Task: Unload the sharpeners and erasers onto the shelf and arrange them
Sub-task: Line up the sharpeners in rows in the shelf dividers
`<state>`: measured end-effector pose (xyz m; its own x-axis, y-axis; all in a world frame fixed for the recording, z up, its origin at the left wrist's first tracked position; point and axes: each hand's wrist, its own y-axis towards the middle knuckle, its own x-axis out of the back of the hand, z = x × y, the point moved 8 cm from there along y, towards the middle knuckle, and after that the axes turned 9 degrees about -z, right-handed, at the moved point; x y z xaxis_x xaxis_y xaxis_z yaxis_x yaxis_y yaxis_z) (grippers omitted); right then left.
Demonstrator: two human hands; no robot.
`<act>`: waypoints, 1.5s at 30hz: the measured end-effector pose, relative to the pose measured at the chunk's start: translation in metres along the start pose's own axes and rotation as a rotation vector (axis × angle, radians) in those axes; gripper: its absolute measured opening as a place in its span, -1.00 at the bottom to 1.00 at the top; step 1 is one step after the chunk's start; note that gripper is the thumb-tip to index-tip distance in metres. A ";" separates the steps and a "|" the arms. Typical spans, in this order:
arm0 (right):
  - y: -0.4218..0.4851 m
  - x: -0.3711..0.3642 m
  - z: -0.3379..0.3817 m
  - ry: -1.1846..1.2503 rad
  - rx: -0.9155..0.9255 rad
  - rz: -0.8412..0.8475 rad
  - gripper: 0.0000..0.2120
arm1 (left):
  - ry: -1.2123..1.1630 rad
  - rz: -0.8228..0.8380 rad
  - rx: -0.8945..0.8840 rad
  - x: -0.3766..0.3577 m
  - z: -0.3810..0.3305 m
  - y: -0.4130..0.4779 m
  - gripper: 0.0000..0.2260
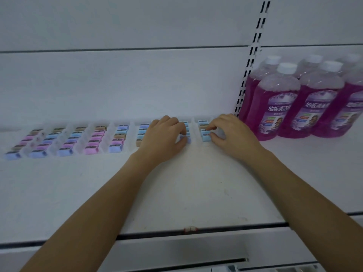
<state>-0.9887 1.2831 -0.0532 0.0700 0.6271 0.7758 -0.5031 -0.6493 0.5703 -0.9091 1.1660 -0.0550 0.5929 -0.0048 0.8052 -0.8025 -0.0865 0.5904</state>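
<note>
Pinching a pale blue sharpener (206, 138) between curled thumb and forefinger, the right hand (230, 132) works at the near end of the rightmost column, while the left hand (164, 135) curls over the neighbouring column and nips its front sharpener (186, 137) the same way. Both columns sit well back on the white shelf (176, 193), and further columns of pink, blue and brown sharpeners (92, 139) run off to the left. Purple bottles (284, 103) stand just right of the right hand.
</note>
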 end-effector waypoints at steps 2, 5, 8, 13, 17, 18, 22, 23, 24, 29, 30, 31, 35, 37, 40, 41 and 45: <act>0.001 0.010 0.002 0.040 -0.017 -0.099 -0.83 | -0.027 -0.088 0.015 0.011 0.004 0.002 -0.73; 0.002 0.020 0.005 0.105 -0.020 -0.222 -0.80 | -0.036 -0.200 0.070 0.029 0.019 0.004 -0.64; 0.005 0.018 0.012 0.129 0.007 -0.234 -0.78 | -0.002 -0.266 0.169 0.050 0.043 0.004 -0.64; 0.009 -0.002 0.064 0.054 0.229 -0.081 -0.74 | 0.146 -0.271 0.135 0.098 0.078 -0.002 -0.74; 0.006 -0.026 0.136 0.088 0.363 0.032 -0.66 | 0.217 -0.278 0.157 0.142 0.121 -0.023 -0.80; 0.005 -0.032 0.157 0.107 0.387 0.042 -0.68 | 0.221 -0.284 0.171 0.153 0.132 -0.031 -0.81; 0.003 -0.053 0.243 0.163 0.430 0.044 -0.73 | 0.245 -0.257 0.187 0.197 0.168 -0.071 -0.79; 0.002 -0.060 0.264 0.176 0.427 0.053 -0.73 | 0.253 -0.240 0.192 0.209 0.180 -0.083 -0.78; 0.002 -0.067 0.284 0.183 0.422 0.067 -0.72 | 0.259 -0.227 0.192 0.221 0.191 -0.094 -0.78; 0.004 -0.105 0.371 0.171 0.447 0.142 -0.66 | 0.266 -0.154 0.232 0.266 0.256 -0.149 -0.73; 0.005 -0.113 0.385 0.168 0.438 0.156 -0.65 | 0.261 -0.124 0.247 0.271 0.269 -0.161 -0.72; 0.006 -0.122 0.397 0.164 0.427 0.179 -0.64 | 0.248 -0.093 0.265 0.273 0.283 -0.172 -0.72; 0.017 -0.155 0.433 0.122 0.419 0.284 -0.64 | 0.192 0.047 0.352 0.270 0.336 -0.213 -0.70; 0.028 -0.167 0.442 0.110 0.410 0.311 -0.65 | 0.183 0.109 0.394 0.263 0.355 -0.228 -0.68; 0.048 -0.190 0.451 0.131 0.359 0.365 -0.69 | 0.156 0.175 0.453 0.250 0.387 -0.244 -0.66; 0.055 -0.198 0.452 0.143 0.340 0.381 -0.70 | 0.150 0.196 0.468 0.244 0.397 -0.248 -0.65; 0.086 -0.226 0.457 0.169 0.312 0.421 -0.68 | 0.127 0.255 0.507 0.220 0.431 -0.248 -0.64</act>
<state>-0.6542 0.8891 -0.0561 -0.2342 0.3291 0.9148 -0.1767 -0.9397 0.2928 -0.5511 0.7569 -0.0484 0.3474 0.0292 0.9372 -0.7680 -0.5646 0.3023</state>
